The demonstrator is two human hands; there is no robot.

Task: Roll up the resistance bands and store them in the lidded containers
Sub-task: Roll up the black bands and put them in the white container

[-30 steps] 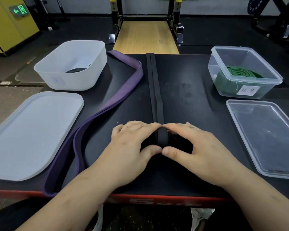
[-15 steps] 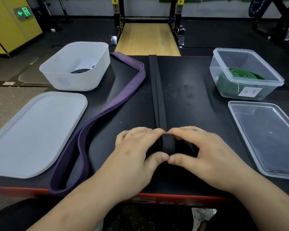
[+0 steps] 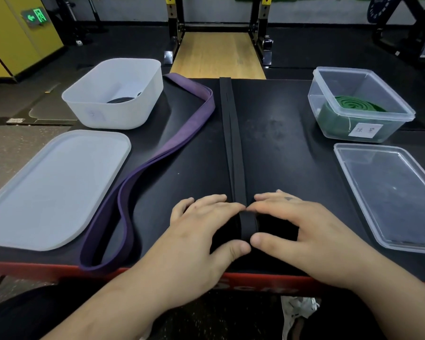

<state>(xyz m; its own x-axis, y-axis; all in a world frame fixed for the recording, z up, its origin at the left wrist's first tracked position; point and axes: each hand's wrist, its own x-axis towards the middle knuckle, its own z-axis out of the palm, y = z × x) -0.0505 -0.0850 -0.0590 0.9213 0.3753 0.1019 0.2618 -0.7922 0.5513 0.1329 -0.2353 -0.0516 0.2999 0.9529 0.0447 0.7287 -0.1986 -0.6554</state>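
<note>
The rolled end of the black band [image 3: 248,225] is gripped between the curled fingers and thumbs of the left hand [image 3: 201,231] and right hand [image 3: 302,231], near the front edge of the table [image 3: 292,155], with its unrolled length laid straight toward the far edge. A purple band [image 3: 157,153] is laid loose on the left beside a white tub [image 3: 147,94], where what may be a dark coil is glimpsed, and a white lid [image 3: 52,187]. On the right, a coiled green band [image 3: 353,104] is held in a clear container [image 3: 388,132], a clear lid [image 3: 390,192] set before it.
</note>
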